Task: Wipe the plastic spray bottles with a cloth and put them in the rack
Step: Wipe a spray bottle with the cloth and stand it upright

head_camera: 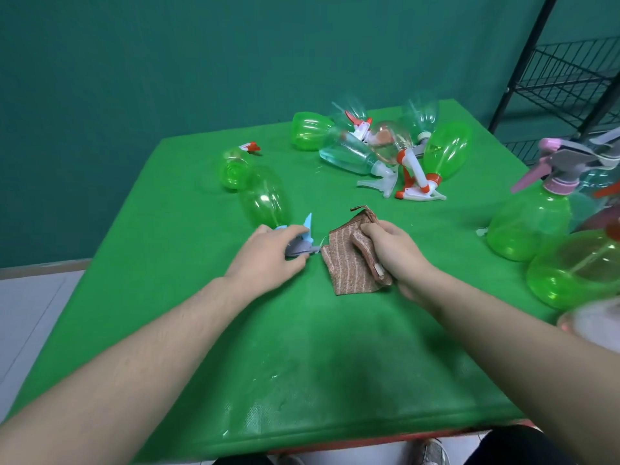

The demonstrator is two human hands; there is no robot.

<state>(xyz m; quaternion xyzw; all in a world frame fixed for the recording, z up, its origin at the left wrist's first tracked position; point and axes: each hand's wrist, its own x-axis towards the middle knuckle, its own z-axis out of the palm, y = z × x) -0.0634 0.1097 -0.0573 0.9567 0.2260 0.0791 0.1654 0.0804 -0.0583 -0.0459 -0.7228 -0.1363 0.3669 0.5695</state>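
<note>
Both forearms reach in from the bottom edge over the green table (302, 364). Left hand (268, 255) curls around the blue-and-grey spray head (302, 245) of a green bottle (265, 198) that lies on its side, base pointing away. Right hand (396, 253) grips a folded brown striped cloth (349, 266), thumb on top; the cloth's lower part rests on the table just beside the spray head, and the two hands sit close together without touching.

Beyond the held bottle, a second green bottle (235, 167) with an orange-and-white trigger lies touching its far end. Further back, a heap of bottles (385, 149), green, clear and one pinkish, lies tangled with white and orange triggers. At the right edge stand more bottles: a green one with a pink-and-grey head (530, 226), another green one (573, 270) nearer the camera, and others only partly in view. A black wire rack (570, 75) stands behind the table's right corner, against a dark green backdrop (167, 62).
</note>
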